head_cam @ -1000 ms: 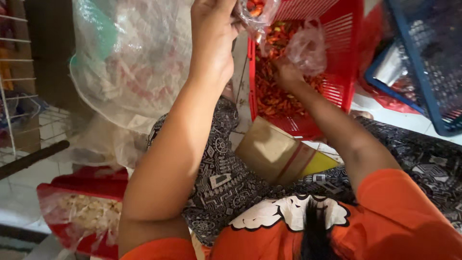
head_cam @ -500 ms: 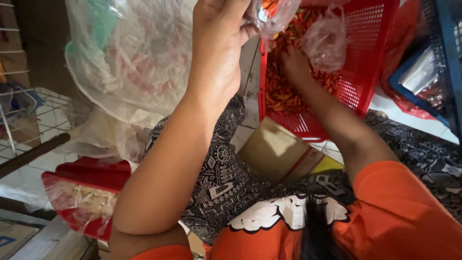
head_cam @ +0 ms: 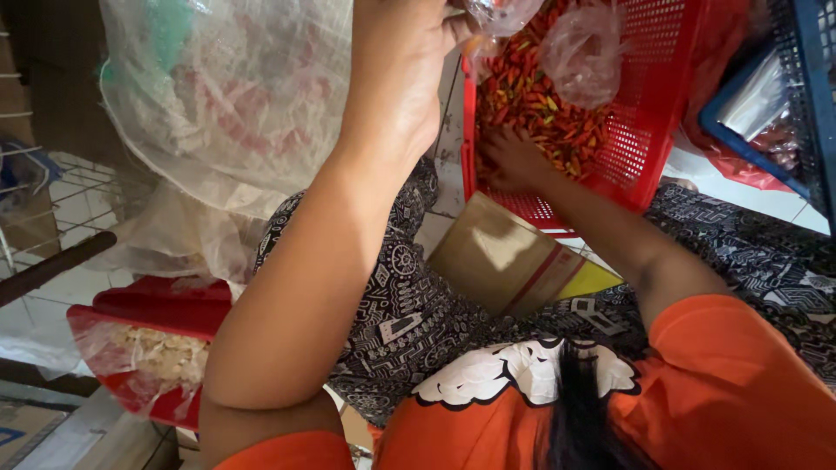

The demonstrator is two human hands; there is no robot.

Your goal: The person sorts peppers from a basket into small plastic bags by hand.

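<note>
My left hand (head_cam: 402,83) is raised near the top edge and grips the neck of a small clear plastic bag (head_cam: 505,13) holding a few red chillies. My right hand (head_cam: 514,158) reaches into a red perforated plastic basket (head_cam: 653,113), its fingers down among a heap of small red, orange and green chillies (head_cam: 531,96). Another crumpled clear plastic bag (head_cam: 582,54) lies on the chillies inside the basket. Whether the right hand holds any chillies is hidden by the pile.
A big translucent sack (head_cam: 226,104) stands at the left. A brown cardboard piece (head_cam: 514,261) lies on my patterned lap. A red tray with pale contents in plastic (head_cam: 144,352) sits lower left. A blue crate (head_cam: 784,96) is at the right, a wire rack (head_cam: 52,218) far left.
The view has shifted, bringing the basket closer to centre. My right hand has moved lower in the basket onto the chillies, away from the crumpled bag. My left hand stays raised with its bag.
</note>
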